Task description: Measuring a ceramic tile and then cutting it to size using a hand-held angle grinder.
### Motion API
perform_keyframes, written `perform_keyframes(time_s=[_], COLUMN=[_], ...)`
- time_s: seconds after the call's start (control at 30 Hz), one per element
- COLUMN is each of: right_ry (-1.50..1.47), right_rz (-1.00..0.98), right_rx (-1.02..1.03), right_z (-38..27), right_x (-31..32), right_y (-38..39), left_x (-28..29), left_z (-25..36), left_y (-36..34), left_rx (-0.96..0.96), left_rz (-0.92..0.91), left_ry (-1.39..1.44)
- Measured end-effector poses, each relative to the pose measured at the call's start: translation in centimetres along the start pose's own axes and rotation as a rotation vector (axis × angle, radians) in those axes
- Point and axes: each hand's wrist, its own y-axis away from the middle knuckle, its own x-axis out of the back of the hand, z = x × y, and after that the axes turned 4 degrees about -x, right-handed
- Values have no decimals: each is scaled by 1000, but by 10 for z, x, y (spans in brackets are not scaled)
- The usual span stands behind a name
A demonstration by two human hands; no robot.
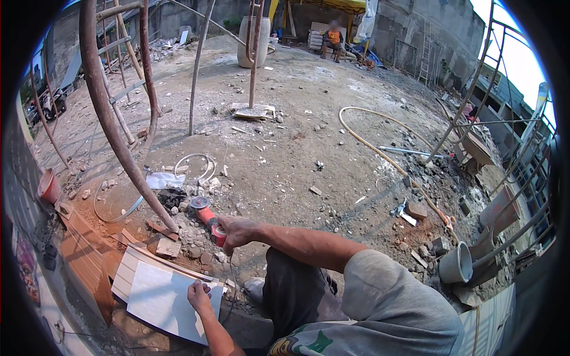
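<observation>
The right hand (pixel 235 232) grasps one red angle grinder (pixel 206 215) at eight o'clock, hiding part of its rear body. At seven o'clock the left hand (pixel 200 295), fingers curled, shows over one white tile (pixel 157 293); whether it grips anything, I cannot tell. A beige panel (pixel 123 269) beneath is mostly covered. Two buckets show: a grey bucket (pixel 453 268) at four o'clock, a red bucket (pixel 50 186) at nine. Toward one o'clock, one seated person (pixel 333 39) is hard to make out.

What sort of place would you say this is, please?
Probably an outdoor construction site: scaffolding stands on rubble-strewn ground, a bucket sits at the right, and the right hand holds a grinder.
</observation>
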Motion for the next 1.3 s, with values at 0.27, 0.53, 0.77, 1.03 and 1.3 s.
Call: perform_keyframes(time_s=[0.27,0.53,0.77,1.03,1.3], right_ry=[12,17,30,44,92], right_rz=[-37,-48,-22,-73,-108], right_rx=[27,-16,9,-29,2], right_z=[-8,2,-4,-7,-1], right_x=[-1,3,2,9,5], right_y=[6,1,12,12,5], left_x=[8,6,10,7,1], left_z=[-4,-5,-19,-18,-4], left_y=[3,0,-6,-9,1], left_rx=[15,20,-9,-19,-6], left_rz=[16,23,16,10,-29], left_ry=[-1,-14,-4,-11,-24])
